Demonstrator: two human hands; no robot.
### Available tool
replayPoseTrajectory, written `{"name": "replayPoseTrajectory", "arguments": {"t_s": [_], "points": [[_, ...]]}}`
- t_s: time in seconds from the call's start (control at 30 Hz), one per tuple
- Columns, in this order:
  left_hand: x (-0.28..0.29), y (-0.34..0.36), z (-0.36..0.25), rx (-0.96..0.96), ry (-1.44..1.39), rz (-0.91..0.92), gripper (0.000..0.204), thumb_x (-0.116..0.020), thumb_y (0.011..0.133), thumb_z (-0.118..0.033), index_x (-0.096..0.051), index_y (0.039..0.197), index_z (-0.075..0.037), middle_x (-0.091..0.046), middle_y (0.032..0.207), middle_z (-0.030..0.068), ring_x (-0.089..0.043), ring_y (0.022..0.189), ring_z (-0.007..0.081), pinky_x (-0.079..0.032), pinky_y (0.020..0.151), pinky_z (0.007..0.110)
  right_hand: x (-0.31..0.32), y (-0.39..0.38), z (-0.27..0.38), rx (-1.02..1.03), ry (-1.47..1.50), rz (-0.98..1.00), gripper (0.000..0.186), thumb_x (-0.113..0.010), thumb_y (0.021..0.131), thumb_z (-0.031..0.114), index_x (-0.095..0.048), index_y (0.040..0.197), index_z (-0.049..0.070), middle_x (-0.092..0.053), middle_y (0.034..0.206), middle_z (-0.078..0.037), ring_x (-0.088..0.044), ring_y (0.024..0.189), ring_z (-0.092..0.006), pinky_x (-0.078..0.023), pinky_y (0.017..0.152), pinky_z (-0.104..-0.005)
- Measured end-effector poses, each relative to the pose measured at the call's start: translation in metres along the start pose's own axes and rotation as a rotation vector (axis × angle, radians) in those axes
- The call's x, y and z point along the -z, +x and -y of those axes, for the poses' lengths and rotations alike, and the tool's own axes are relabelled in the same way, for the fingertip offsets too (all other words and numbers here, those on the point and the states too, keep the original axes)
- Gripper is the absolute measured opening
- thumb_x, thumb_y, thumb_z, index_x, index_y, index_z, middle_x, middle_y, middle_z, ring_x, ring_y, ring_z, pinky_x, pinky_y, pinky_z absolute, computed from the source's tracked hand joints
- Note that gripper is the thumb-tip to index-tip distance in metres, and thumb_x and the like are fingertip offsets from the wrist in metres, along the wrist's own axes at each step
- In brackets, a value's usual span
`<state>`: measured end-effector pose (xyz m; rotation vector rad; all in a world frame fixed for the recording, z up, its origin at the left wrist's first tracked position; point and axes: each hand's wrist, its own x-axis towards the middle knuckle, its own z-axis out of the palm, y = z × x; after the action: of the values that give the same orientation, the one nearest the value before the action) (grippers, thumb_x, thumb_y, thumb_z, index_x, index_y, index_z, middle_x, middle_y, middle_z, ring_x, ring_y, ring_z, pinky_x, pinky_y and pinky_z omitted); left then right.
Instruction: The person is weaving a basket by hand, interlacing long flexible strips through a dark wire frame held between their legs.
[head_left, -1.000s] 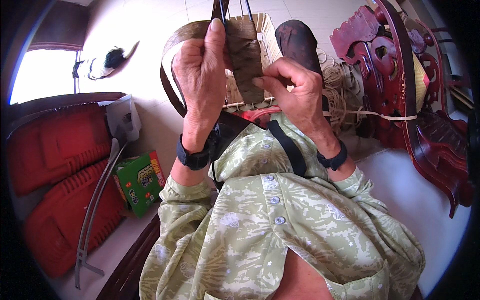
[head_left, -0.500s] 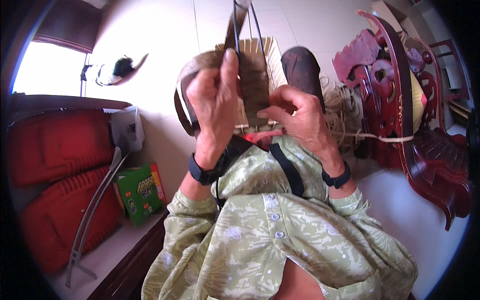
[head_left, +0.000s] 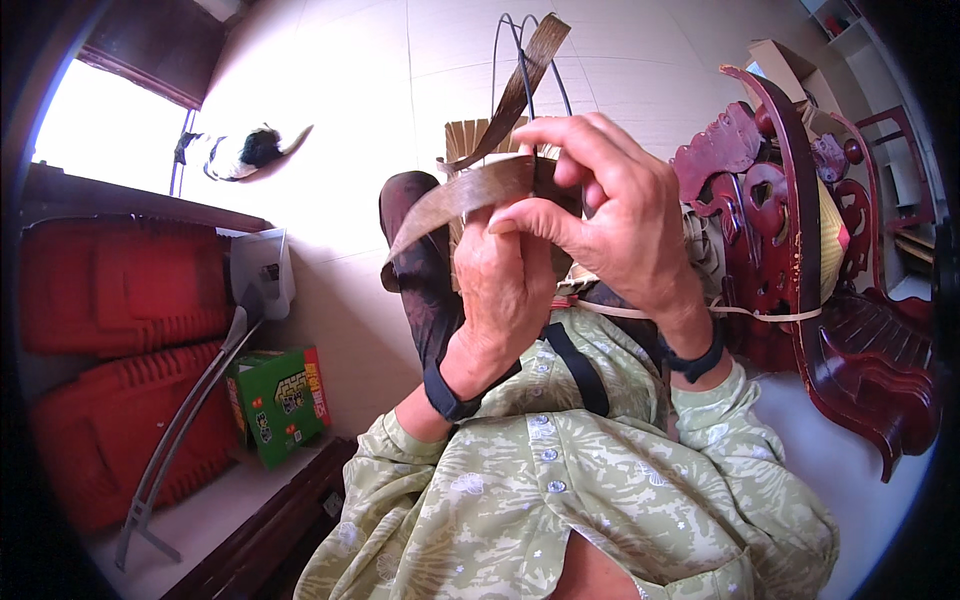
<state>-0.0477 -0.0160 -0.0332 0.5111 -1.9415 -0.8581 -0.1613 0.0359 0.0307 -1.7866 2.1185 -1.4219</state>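
A brown flat strip [head_left: 440, 200] bends across my hands, with a longer length rising diagonally beside dark looped rods [head_left: 564, 88]. My left hand [head_left: 500, 290] is closed beneath the strip, its fingertips partly hidden. My right hand [head_left: 625, 225] crosses over it, thumb and curled fingers pinching around the strip beside the wrapped part of the rods. Behind both hands a pale woven basket [head_left: 466, 134] shows in part between my knees, most of it covered by the hands and strip.
Carved red wooden chairs [head_left: 790, 200] stand at right, with a pale cord [head_left: 765, 314] stretched toward them. Red plastic pieces [head_left: 120, 290], a grey bent bar [head_left: 185, 430] and a green box [head_left: 270, 405] lie at left. A black and white animal [head_left: 240, 155] is on the floor.
My right hand has moved up over my left, which has dropped and turned rightward. The strip's long end now leans right, and its loop lies across my fingers. The whole view has shifted.
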Motion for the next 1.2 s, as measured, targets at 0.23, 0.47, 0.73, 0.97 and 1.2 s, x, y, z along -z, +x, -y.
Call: {"name": "replayPoseTrajectory", "arguments": {"t_s": [0.23,0.47,0.73,0.97,1.2], "points": [[0.013,0.001,-0.002,0.195,-0.299,0.110,0.015,-0.050,0.088,0.005,-0.059,0.100,0.005,-0.062,0.092,0.0082,-0.058,0.084,0.0149,-0.046,0.075,0.028,0.018,0.017,-0.010,-0.164,0.202,0.375,0.032,-0.082,0.069,0.018,-0.059,0.088,0.004,-0.052,0.063,0.005,-0.044,0.058,-0.0029,-0.038,0.053,-0.0202],[0.019,0.028,-0.007,0.609,-0.685,0.093,0.024,-0.048,0.096,-0.011,-0.058,0.113,0.002,-0.061,0.085,0.0043,-0.054,0.062,0.0074,-0.045,0.056,0.021,0.023,0.025,-0.027,-0.001,0.130,0.111,0.025,-0.059,0.079,-0.008,-0.054,0.101,0.002,-0.062,0.080,-0.002,-0.062,0.079,-0.0075,-0.049,0.071,-0.0222],[0.016,0.046,0.003,0.588,-0.528,0.276,0.018,-0.059,0.091,-0.014,-0.060,0.105,-0.002,-0.060,0.073,0.0001,-0.054,0.055,0.0062,-0.042,0.048,0.020,0.026,0.022,-0.038,-0.125,0.242,0.164,0.025,-0.055,0.080,-0.010,-0.053,0.102,0.001,-0.062,0.082,0.000,-0.058,0.081,-0.0031,-0.047,0.074,-0.0195],[0.006,0.051,0.006,0.711,-0.424,0.216,0.011,-0.063,0.090,-0.013,-0.061,0.084,-0.004,-0.054,0.065,-0.0059,-0.045,0.056,0.0008,-0.034,0.048,0.017,0.028,0.031,-0.055,-0.385,0.729,0.291,0.027,-0.060,0.081,-0.003,-0.053,0.107,0.000,-0.061,0.078,-0.002,-0.054,0.062,-0.0045,-0.044,0.055,-0.0170],[-0.002,0.050,0.005,0.704,-0.533,0.177,0.015,-0.062,0.089,-0.008,-0.055,0.078,-0.002,-0.052,0.066,-0.0087,-0.042,0.059,-0.0030,-0.034,0.052,0.015,-0.002,0.017,-0.089,-0.531,1.110,0.271,0.046,-0.061,0.089,0.040,-0.055,0.114,0.001,-0.061,0.091,-0.001,-0.056,0.066,-0.0052,-0.046,0.056,-0.0178]]}}
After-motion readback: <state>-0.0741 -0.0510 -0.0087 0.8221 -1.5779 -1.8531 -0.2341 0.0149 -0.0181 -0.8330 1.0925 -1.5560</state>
